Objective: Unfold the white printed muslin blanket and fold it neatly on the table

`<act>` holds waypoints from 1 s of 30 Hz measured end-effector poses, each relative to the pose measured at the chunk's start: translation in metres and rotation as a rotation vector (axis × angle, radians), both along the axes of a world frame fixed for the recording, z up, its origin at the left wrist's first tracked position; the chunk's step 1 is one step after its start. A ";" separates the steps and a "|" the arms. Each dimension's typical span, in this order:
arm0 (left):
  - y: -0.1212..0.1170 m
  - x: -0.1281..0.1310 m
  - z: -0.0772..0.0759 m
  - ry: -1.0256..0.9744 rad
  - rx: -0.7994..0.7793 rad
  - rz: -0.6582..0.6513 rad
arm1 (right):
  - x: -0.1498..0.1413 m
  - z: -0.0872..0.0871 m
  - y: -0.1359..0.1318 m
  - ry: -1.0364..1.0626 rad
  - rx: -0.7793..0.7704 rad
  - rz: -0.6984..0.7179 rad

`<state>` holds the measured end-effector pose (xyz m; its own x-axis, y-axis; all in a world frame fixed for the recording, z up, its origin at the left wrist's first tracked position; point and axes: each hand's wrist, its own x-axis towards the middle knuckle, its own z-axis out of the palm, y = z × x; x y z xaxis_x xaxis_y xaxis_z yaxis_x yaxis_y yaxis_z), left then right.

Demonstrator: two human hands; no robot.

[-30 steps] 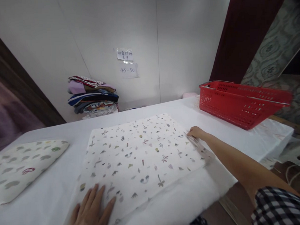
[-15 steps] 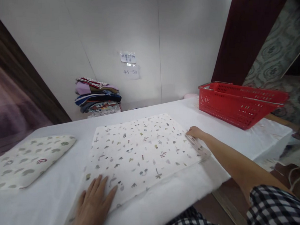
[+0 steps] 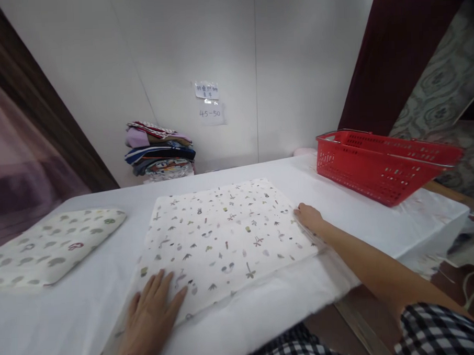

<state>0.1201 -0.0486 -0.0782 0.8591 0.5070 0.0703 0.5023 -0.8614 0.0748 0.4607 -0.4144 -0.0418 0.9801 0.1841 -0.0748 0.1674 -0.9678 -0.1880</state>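
Note:
A white cloth printed with small starfish, leaf and pebble shapes lies spread in front of me, its near edge beside a plain white strip. My left hand rests flat on its near left corner, fingers spread, a bracelet on the wrist. At the right edge, my right hand has its fingers curled together on the cloth's margin; the fingertips are partly hidden. To the left lies a folded cream cloth with grey-green mushroom-like prints.
A red plastic basket with wire handles stands at the right on the white-covered table. A stack of folded fabrics sits against the back wall. Paper notes are taped above it. Curtains hang at the left.
The cloth's right edge, bunched and turned up by my right hand before, now lies flatter along the side. My left hand stays on the near left corner. The view has shifted slightly.

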 end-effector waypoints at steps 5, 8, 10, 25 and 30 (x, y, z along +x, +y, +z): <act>0.002 0.000 -0.004 -0.054 -0.040 -0.024 | -0.005 -0.005 -0.002 -0.055 -0.055 0.037; 0.002 -0.001 -0.003 -0.063 -0.054 -0.024 | -0.004 -0.005 -0.002 -0.066 -0.087 0.048; 0.002 -0.002 -0.002 -0.058 -0.059 -0.022 | -0.005 -0.004 -0.003 -0.071 -0.111 0.038; -0.008 -0.002 0.008 -0.014 -0.078 0.018 | -0.017 0.000 -0.009 -0.098 -0.206 0.046; 0.000 -0.011 0.016 -0.147 -0.146 -0.025 | -0.035 0.006 -0.022 -0.026 -0.173 0.049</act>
